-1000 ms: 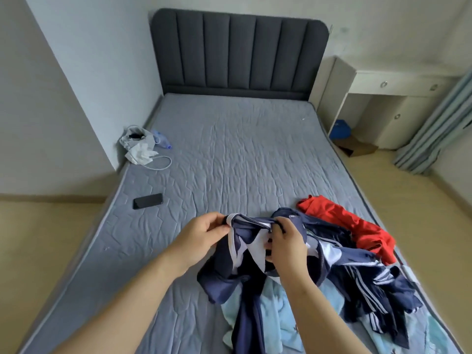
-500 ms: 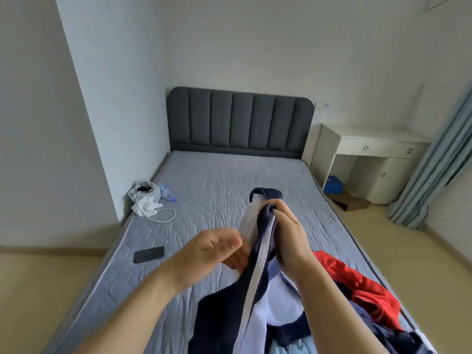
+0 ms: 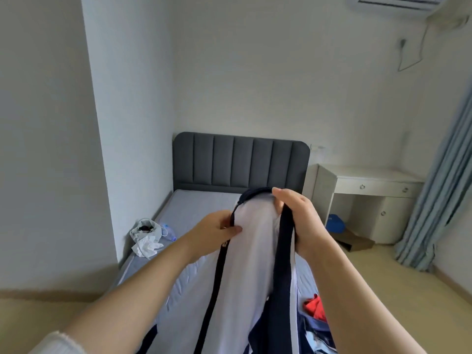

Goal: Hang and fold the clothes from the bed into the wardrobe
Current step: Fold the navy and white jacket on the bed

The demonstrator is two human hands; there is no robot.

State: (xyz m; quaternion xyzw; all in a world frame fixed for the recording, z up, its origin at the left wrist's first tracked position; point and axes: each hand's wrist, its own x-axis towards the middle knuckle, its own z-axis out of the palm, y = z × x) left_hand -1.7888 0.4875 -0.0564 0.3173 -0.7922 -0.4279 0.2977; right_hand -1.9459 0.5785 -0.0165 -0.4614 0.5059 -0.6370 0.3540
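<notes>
Navy-and-white jacket [image 3: 255, 251] hanging lengthwise, collar up, between both hands.

Both arms out fwd, raised, L hand [image 3: 215, 233] pinching jacket [image 3: 255, 241] edge, R hand [image 3: 302, 221] gripping its top

Mattress [image 3: 194, 210] ahead lies open; white bag [image 3: 146, 231] crowds its left edge.

Head view looks forward along the bed [image 3: 194, 208], hands close.
</notes>
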